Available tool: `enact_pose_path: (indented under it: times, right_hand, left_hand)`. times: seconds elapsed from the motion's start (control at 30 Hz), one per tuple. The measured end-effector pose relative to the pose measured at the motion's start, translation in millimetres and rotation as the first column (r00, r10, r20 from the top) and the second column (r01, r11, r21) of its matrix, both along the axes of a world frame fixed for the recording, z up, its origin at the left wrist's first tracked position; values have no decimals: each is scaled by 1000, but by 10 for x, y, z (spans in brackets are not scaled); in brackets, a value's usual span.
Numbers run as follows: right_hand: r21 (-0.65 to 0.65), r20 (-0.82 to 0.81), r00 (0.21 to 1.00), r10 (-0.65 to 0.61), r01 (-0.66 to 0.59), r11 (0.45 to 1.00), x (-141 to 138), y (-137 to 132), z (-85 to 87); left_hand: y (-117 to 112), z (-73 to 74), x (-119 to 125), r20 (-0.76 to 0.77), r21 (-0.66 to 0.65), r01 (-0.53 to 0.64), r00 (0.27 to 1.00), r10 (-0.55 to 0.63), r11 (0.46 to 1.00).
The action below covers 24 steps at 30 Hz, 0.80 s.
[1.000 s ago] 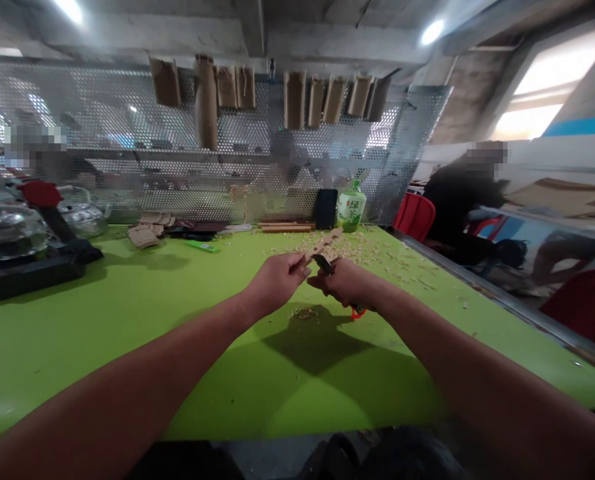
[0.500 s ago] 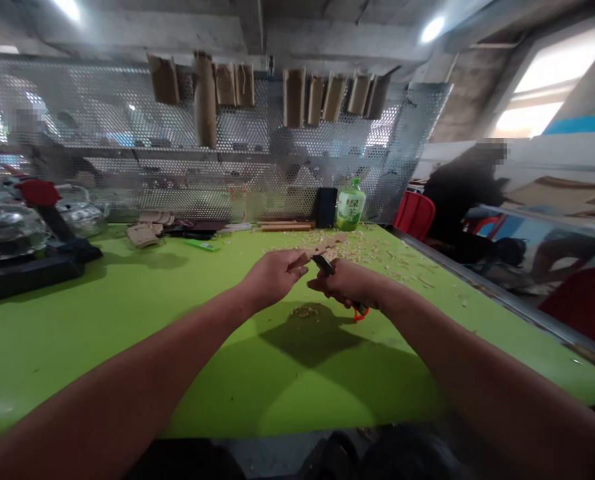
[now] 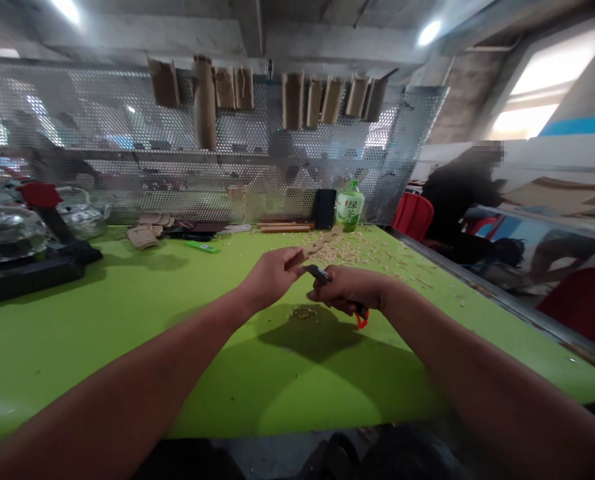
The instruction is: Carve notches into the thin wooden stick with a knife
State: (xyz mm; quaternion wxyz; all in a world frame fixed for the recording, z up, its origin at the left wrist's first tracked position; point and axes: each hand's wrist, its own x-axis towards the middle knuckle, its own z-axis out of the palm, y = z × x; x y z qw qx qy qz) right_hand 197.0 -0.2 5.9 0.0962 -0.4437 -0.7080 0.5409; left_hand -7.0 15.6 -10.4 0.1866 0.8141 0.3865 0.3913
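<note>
Over the green table [image 3: 217,380], my left hand [image 3: 272,277] is closed around the near end of a thin, notched piece of wood [image 3: 324,241] that points away to the right. My right hand [image 3: 350,290] grips a dark-handled carving knife [image 3: 320,273] with an orange-red loop [image 3: 362,320] at its lower end. The knife's front end is close to the left fingers, below the wood; whether it touches the wood I cannot tell. Beneath both hands a small heap of shavings [image 3: 304,312] lies in their shadow.
More pale wood shavings [image 3: 372,252] are strewn at the back right. A green tea bottle [image 3: 350,207] and a black upright box [image 3: 326,209] stand by the perforated metal screen [image 3: 177,180]. On the left are a black stand [image 3: 32,277] and glass kettles [image 3: 84,217]. A person [image 3: 462,193] sits beyond the right edge.
My right hand has drawn the knife slightly down and left, away from the wood. The left hand stays nearly in place with the wood in its grip.
</note>
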Motion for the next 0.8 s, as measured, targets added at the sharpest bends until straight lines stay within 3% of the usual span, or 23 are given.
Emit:
enact_pose_path:
  times: [0.13,0.23,0.33,0.4,0.5,0.67,0.8]
  right_hand:
    - [13,-272,959,-86,93,996,151,16,71]
    - [-8,-469,862,-194,215,977,225,57,104]
    - [86,-527,806,-269,366,927,187,110,79]
    - [215,-513,813,-277,433,875,118,133,36]
    - [400,-480,853,-206,422,814,20,125,-27]
    - [538,-516,846,-134,442,718,-29,46,-62]
    - [660,-462,886,-39,373,652,-27,23,-80]
  left_hand:
    - [61,3,-57,121,-198,1,992,23,980]
    - [19,19,-54,278,-383,105,961,6,918]
    - [-58,45,-17,385,-471,213,923,-18,856]
    - [-94,60,8,411,-464,242,911,-34,852]
    - [-97,65,27,406,-404,232,912,-54,885]
    - [-25,29,18,387,-265,174,920,-61,948]
    - [-27,34,5,369,-244,175,926,-76,954]
